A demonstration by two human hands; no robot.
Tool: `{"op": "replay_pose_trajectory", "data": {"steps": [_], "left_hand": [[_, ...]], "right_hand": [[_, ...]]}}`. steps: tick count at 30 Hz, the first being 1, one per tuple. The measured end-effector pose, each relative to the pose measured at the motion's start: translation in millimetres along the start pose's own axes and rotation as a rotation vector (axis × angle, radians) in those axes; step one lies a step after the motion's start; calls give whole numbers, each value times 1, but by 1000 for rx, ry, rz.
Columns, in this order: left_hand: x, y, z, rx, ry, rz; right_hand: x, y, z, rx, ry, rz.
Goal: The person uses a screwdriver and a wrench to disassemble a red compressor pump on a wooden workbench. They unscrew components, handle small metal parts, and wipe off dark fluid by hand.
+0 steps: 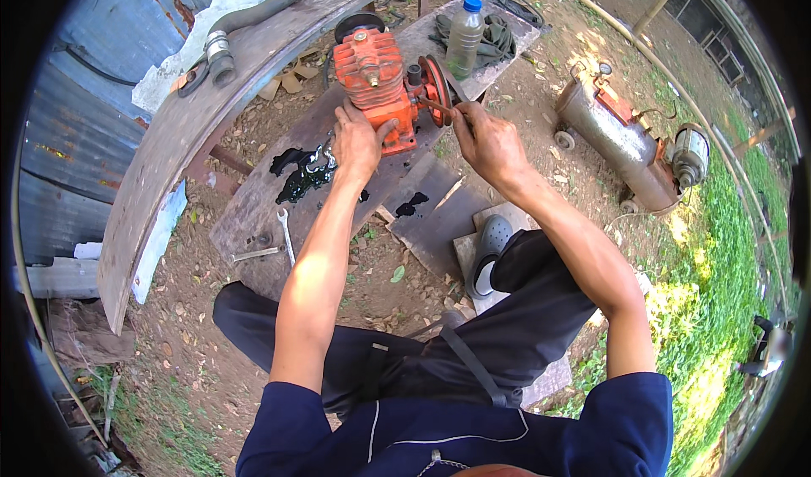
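An orange-red finned compressor pump (370, 71) stands on a wooden plank, with a red-rimmed pulley wheel (434, 90) on its right side. My left hand (356, 145) grips the pump's lower body, its thumb and fingers on either side of the near corner. Between the fingers of my right hand (492, 143) is a slim brownish metal rod (437, 106), whose far end meets the pump beside the pulley. Its kind is not clear. Dark oil (306, 175) lies spilled on the plank to the left of my left hand.
Two wrenches, one a combination wrench (287, 235), lie on the plank's near end. Behind the pump stand a blue-capped bottle (465, 39) and dark cloth (497, 44). A rusty air tank (610, 141) rests on the ground at right. A curved wooden bench (182, 130) holds a thick hose.
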State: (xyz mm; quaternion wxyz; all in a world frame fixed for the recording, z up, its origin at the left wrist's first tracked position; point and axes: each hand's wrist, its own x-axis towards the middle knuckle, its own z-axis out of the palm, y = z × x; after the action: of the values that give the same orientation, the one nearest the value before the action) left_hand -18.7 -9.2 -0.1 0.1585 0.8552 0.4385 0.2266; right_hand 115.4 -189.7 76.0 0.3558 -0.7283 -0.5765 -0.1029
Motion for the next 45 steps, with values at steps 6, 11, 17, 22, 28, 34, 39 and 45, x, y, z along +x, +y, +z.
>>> {"op": "replay_pose_trajectory", "data": {"steps": [6,11,17,22,28,34,39,45], "left_hand": [[0,6,-5,-1,-42,4],[0,1,-2,22,-2,13],[0,-2,2,-14,31,33],[-1,1,0,-56,39,24],[-1,1,0,-86,36,15],[-1,0,-1,-75,42,10],[0,4,-1,-87,14,-6],[-1,1,-4,-70,38,-23]], "right_hand": [[-5,-2,11,107,38,-47],[-8,-8,13,86,-32,-25],[-26,-5,30,95,49,-114],[-43,0,37,105,49,-110],[12,1,17,144,1,41],[120,11,29,90,128,84],[180,33,20,85,-247,504],[150,26,6,61,-93,401]]}}
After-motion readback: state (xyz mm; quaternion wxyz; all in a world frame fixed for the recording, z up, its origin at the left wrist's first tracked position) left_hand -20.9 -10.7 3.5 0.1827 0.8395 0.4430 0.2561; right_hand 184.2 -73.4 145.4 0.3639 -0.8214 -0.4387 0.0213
